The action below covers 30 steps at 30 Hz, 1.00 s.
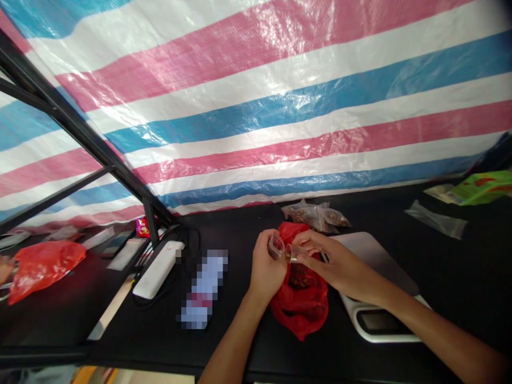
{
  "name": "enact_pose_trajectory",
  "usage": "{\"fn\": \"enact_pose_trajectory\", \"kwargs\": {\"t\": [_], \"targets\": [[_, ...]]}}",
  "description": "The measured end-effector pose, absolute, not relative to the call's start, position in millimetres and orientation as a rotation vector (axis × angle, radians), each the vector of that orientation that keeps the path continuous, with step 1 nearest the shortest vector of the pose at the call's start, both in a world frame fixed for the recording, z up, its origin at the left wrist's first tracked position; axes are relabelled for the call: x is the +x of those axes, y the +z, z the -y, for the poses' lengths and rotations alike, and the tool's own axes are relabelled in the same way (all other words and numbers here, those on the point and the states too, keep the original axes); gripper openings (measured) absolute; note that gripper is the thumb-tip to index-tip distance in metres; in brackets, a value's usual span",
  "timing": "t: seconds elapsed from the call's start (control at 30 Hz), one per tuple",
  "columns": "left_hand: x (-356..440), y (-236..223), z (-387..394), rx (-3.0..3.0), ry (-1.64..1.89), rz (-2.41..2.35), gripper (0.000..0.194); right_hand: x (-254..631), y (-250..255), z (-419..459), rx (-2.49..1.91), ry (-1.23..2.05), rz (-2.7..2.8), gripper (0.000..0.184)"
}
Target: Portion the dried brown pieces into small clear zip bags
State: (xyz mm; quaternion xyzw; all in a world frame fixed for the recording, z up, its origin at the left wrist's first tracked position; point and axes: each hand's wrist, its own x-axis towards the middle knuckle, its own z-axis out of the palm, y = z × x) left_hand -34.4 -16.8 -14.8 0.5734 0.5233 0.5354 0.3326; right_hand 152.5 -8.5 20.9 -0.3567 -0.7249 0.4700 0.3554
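My left hand point(269, 266) is closed on a small clear plastic bag point(276, 245), whose mouth is spread open. Pinched in my right hand point(326, 258) is a small shiny cup-like thing point(295, 253), held close beside the bag's mouth; its exact kind is too small to make out. Beneath both hands lies an open red plastic bag point(302, 314) with small brown pieces point(300, 280) inside. A kitchen scale point(372, 266) with a grey platform and white edge sits under my right forearm.
Filled clear bags point(316, 213) lie behind my hands. Rightward are an empty-looking zip bag point(438, 220) and a green packet point(482, 188). A pixelated phone-like shape point(206, 288) and a white power strip point(158, 269) lie left. Another person's hand point(5, 269) touches a red bag point(48, 264).
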Motion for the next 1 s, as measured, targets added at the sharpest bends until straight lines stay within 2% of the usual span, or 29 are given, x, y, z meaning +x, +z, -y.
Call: {"fn": "enact_pose_trajectory", "kwargs": {"t": [0.23,0.37,0.47,0.57,0.67,1.0], "targets": [[-35,-15,18,1.611,1.393,-1.410,0.018,152,20,7,-0.812,1.412,1.620,0.024],[-33,-9,23,1.794,1.320,-1.408,0.018,153,23,7,-0.837,1.233,1.602,0.024],[-31,-4,26,1.869,1.254,-1.380,0.024,155,24,8,-0.803,0.973,1.800,0.015],[-30,-3,26,1.853,1.261,-1.359,0.023,158,24,9,-0.767,0.763,1.980,0.023],[-30,-5,25,1.813,1.308,-1.340,0.021,160,22,9,-0.768,0.685,2.031,0.031],[-27,-11,21,1.457,1.357,-1.263,0.018,164,24,7,-0.926,0.577,1.925,0.031]]}}
